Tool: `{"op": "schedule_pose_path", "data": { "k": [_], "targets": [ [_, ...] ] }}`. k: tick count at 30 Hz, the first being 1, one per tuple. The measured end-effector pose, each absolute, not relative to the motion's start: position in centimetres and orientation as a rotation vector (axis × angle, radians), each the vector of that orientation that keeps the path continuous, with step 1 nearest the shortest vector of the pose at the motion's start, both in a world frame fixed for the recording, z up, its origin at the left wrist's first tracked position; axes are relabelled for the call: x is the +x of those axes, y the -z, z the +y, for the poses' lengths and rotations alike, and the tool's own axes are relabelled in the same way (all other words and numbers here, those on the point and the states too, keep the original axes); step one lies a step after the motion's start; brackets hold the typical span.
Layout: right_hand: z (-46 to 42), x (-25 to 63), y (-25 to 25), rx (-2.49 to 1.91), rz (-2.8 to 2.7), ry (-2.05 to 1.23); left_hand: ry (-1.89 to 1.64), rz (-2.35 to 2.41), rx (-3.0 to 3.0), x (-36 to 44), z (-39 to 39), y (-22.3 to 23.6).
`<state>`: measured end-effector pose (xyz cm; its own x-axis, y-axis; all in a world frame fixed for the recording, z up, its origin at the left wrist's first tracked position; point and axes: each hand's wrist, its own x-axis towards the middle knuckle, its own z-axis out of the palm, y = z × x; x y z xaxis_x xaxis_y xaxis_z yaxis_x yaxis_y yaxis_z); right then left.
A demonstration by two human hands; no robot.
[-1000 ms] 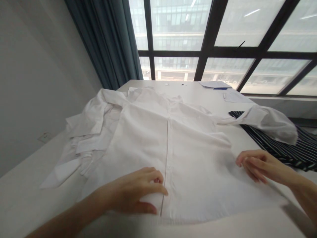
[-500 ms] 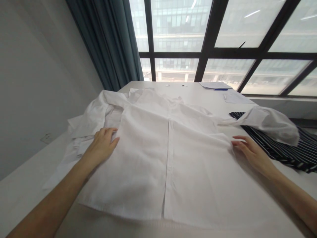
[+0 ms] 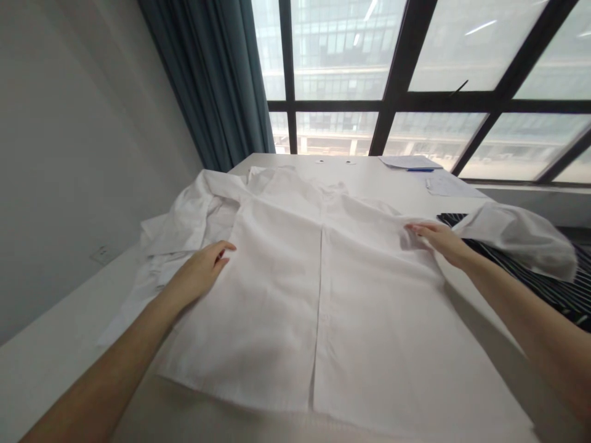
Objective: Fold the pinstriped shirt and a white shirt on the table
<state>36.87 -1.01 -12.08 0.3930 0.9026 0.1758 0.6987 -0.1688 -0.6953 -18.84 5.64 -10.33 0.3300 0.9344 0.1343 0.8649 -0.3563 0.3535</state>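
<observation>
Right hand [image 3: 438, 240] moved higher; white shirt [image 3: 364, 301] slightly creased.

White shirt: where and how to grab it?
Probably by its side edges, one hand per side, coming in from outside: the white shirt lies spread front-up, both side edges exposed. The left hand and right hand are at those edges.

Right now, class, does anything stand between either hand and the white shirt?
Nothing visible does: the left hand is at one side edge of the white shirt, and the right hand touches the opposite side. The striped cloth lies farther right, partly under a sleeve, so it blocks neither hand.
</observation>
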Motion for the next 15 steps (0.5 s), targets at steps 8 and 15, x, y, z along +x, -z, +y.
{"op": "schedule_pose_path", "data": {
  "k": [8, 15],
  "targets": [
    [2.1, 36.9, 11.0, -2.053, -1.328, -0.259, -0.434, 1.519, 2.297, -18.7, 5.2, 10.4],
    [-1.8, 30.9, 13.7, -2.091, -1.756, 0.257, -0.352, 1.51, 2.305, -18.6, 4.9, 10.0]
  ]
}}
